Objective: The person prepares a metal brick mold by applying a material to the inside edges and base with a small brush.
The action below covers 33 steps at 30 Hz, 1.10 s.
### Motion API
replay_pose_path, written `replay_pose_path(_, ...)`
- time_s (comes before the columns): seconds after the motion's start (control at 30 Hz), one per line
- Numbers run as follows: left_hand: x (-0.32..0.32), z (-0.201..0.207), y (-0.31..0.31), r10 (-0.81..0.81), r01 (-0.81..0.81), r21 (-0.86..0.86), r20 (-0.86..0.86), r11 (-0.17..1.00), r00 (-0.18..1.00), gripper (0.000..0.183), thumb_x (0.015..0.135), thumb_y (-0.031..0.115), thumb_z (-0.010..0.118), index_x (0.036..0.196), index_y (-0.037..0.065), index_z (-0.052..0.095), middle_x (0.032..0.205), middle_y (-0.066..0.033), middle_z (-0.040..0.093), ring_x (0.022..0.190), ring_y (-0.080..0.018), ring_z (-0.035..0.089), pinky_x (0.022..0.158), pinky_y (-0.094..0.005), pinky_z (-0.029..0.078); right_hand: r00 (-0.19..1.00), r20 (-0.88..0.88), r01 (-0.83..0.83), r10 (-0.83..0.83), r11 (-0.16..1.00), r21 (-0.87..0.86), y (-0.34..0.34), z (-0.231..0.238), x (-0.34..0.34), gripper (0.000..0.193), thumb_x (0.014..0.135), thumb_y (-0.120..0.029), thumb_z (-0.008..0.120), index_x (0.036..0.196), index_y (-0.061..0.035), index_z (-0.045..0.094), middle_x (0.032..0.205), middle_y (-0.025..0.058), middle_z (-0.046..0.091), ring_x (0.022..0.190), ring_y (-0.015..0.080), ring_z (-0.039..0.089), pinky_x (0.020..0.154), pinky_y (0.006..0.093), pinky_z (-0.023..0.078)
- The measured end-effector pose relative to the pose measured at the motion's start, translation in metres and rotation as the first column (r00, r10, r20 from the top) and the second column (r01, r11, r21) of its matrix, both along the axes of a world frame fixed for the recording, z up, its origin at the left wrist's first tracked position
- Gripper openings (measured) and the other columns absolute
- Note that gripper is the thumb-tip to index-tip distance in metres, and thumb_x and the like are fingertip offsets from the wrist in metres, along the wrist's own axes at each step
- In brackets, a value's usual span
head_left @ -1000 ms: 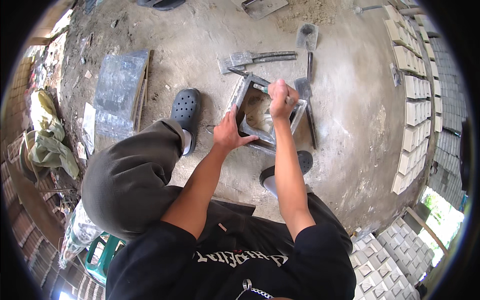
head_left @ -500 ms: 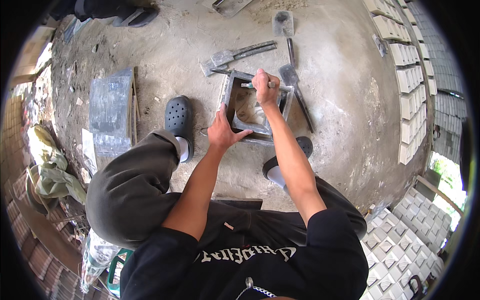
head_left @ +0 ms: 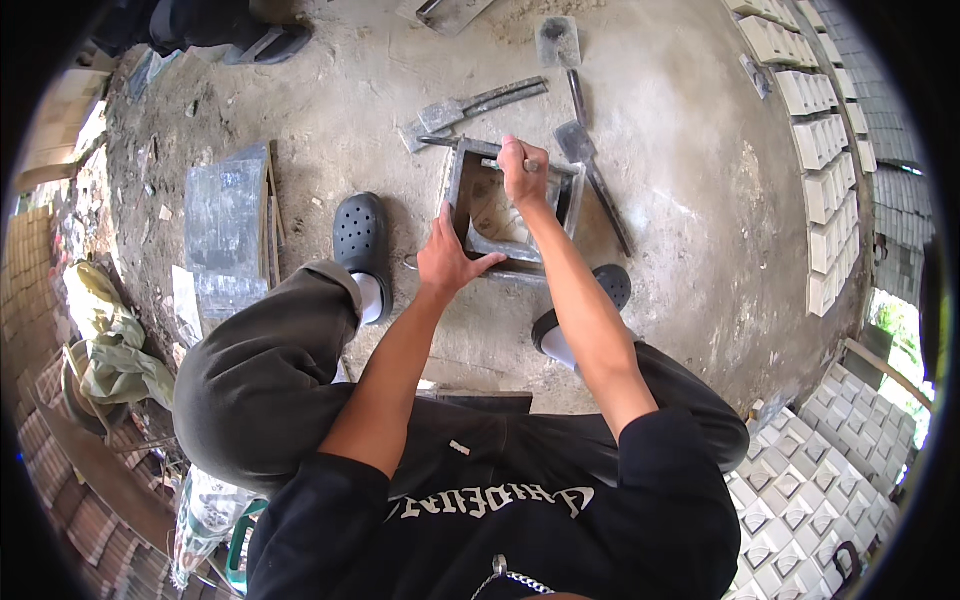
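A square metal mould (head_left: 452,190) sits on the floor between my feet, with a raised pattern inside it. My left hand (head_left: 447,258) is open and rests on the mould's near left corner, its fingers along the left wall and the thumb stretched over the near side. My right hand (head_left: 522,172) is closed around a short-handled tool (head_left: 531,165) at the far side of the mould. Only the round end of the handle shows; the hand hides its working end.
Flat long-handled tools (head_left: 465,107) lie beyond the mould, and more (head_left: 594,175) to its right. Stacked dark plates (head_left: 228,215) lie at left. Rows of pale blocks (head_left: 825,190) line the right side, with patterned blocks (head_left: 800,500) at lower right. Dark clogs (head_left: 361,235) cover my feet.
My right hand has shifted slightly left and turned, so the tool's tip that showed left of it is now hidden. My left hand stays at the mould's corner. The whole view has shifted slightly.
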<state>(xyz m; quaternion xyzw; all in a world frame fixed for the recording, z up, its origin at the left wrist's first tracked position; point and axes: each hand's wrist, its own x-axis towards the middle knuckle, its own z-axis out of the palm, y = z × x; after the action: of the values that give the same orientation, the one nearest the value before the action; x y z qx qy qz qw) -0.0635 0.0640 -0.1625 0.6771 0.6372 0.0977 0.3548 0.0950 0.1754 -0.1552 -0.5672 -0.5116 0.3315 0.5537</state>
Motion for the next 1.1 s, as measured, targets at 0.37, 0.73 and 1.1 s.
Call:
replay_pose_path(0.37, -0.015, 0.007, 0.002, -0.087, 0.084, -0.083, -0.039, 0.993, 0.995, 0.139, 0.061, 0.068, 0.08, 0.151, -0.001, 0.0, 0.137, -0.0262, 0.045, 0.118, -0.0409, 0.056, 0.091, -0.0463, 0.052, 0.989, -0.145, -0.043, 0.042, 0.999, -0.003, 0.007, 0.017, -0.006, 0.045, 0.096, -0.022, 0.053, 0.057, -0.0018, 0.044, 0.051, -0.0029, 0.04, 0.05, 0.0064, 0.037, 0.046, 0.0305, 0.03)
replay_pose_path(0.73, -0.027, 0.021, 0.015, -0.353, 0.272, -0.381, -0.163, 0.884, 0.921, 0.145, 0.066, 0.073, 0.074, 0.148, -0.006, -0.017, 0.127, -0.0297, 0.058, 0.111, -0.0407, 0.062, 0.09, -0.0429, 0.052, 0.997, -0.014, 0.071, -0.07, 0.993, 0.089, 0.001, 0.029, -0.011, 0.052, 0.095, -0.034, 0.054, 0.059, 0.0026, 0.045, 0.049, 0.0082, 0.034, 0.05, 0.0118, 0.035, 0.047, 0.0367, 0.031)
replay_pose_path(1.1, -0.003, 0.035, 0.024, -0.439, 0.225, -0.486, -0.389, 0.845, 0.81, 0.148, 0.066, 0.072, 0.074, 0.146, -0.007, -0.022, 0.1, -0.0203, 0.071, 0.091, -0.0316, 0.071, 0.075, -0.0376, 0.055, 0.984, 0.108, -0.154, 0.144, 0.984, 0.085, -0.003, 0.02, -0.006, 0.049, 0.094, -0.031, 0.055, 0.059, 0.0022, 0.047, 0.047, 0.013, 0.039, 0.045, 0.0168, 0.036, 0.046, 0.0379, 0.033)
